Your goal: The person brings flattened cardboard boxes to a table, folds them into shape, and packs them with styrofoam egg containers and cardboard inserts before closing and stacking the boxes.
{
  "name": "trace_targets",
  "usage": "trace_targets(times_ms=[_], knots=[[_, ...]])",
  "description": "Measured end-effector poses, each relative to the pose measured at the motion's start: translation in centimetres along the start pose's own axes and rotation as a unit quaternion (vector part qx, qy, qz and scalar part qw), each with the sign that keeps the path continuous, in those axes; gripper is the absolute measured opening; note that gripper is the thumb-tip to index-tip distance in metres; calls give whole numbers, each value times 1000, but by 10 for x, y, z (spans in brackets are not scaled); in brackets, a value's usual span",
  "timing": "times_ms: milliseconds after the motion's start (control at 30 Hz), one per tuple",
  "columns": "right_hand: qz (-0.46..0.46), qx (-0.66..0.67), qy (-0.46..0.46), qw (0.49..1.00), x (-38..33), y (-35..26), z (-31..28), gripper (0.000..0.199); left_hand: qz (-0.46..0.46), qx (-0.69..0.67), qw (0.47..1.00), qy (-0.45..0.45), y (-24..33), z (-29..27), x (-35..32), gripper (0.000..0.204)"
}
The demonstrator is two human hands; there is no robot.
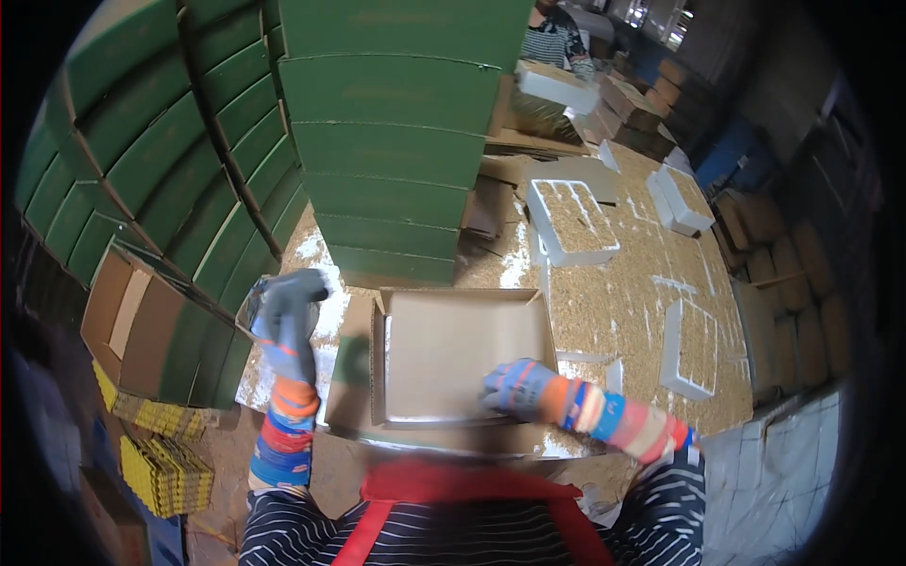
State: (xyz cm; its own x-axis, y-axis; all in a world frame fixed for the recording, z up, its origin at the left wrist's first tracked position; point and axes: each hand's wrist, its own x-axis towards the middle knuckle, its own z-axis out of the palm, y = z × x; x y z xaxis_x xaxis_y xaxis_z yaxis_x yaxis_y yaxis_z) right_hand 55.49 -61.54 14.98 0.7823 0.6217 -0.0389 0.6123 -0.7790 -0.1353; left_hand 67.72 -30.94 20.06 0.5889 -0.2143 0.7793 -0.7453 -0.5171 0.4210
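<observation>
An open, shallow cardboard box [467,354] sits on the bench in front of me, its plain brown inside facing up. My right hand [517,387], in a grey glove with orange marks, hangs over the box's near right part; its fingers are smeared by motion, and contact cannot be made out. To the left of the box, my left hand [294,297] is raised, gloved alike, fingers stretched to the right with nothing visible in them. A clear, crumpled-looking thing [253,307] shows beside that wrist, partly hidden. Beneath the box lies a flat cardboard piece [349,377].
Tall stacks of green boxes [392,141] rise behind and left. White-sided blocks with straw-coloured tops [573,222] stand on the littered bench at right. An open carton [127,311] and stacked yellow trays [165,476] are low left. Another person [555,42] is at the back.
</observation>
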Motion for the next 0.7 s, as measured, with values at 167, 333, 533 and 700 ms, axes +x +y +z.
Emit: trace_targets(times_ms=[167,333,533,700], knots=[[-102,-1,55,993,4,23,-21,17,-100,-71,986,-113,5,38,-31,47],[247,588,234,734,-61,71,15,52,-330,-282,858,-273,-67,62,-147,48],[390,514,142,750,-27,79,153,57,-417,-246,810,-331,-41,115,-151,69],[258,727,262,579,-54,69,127,48,-420,-421,740,-313,5,86,-84,90]])
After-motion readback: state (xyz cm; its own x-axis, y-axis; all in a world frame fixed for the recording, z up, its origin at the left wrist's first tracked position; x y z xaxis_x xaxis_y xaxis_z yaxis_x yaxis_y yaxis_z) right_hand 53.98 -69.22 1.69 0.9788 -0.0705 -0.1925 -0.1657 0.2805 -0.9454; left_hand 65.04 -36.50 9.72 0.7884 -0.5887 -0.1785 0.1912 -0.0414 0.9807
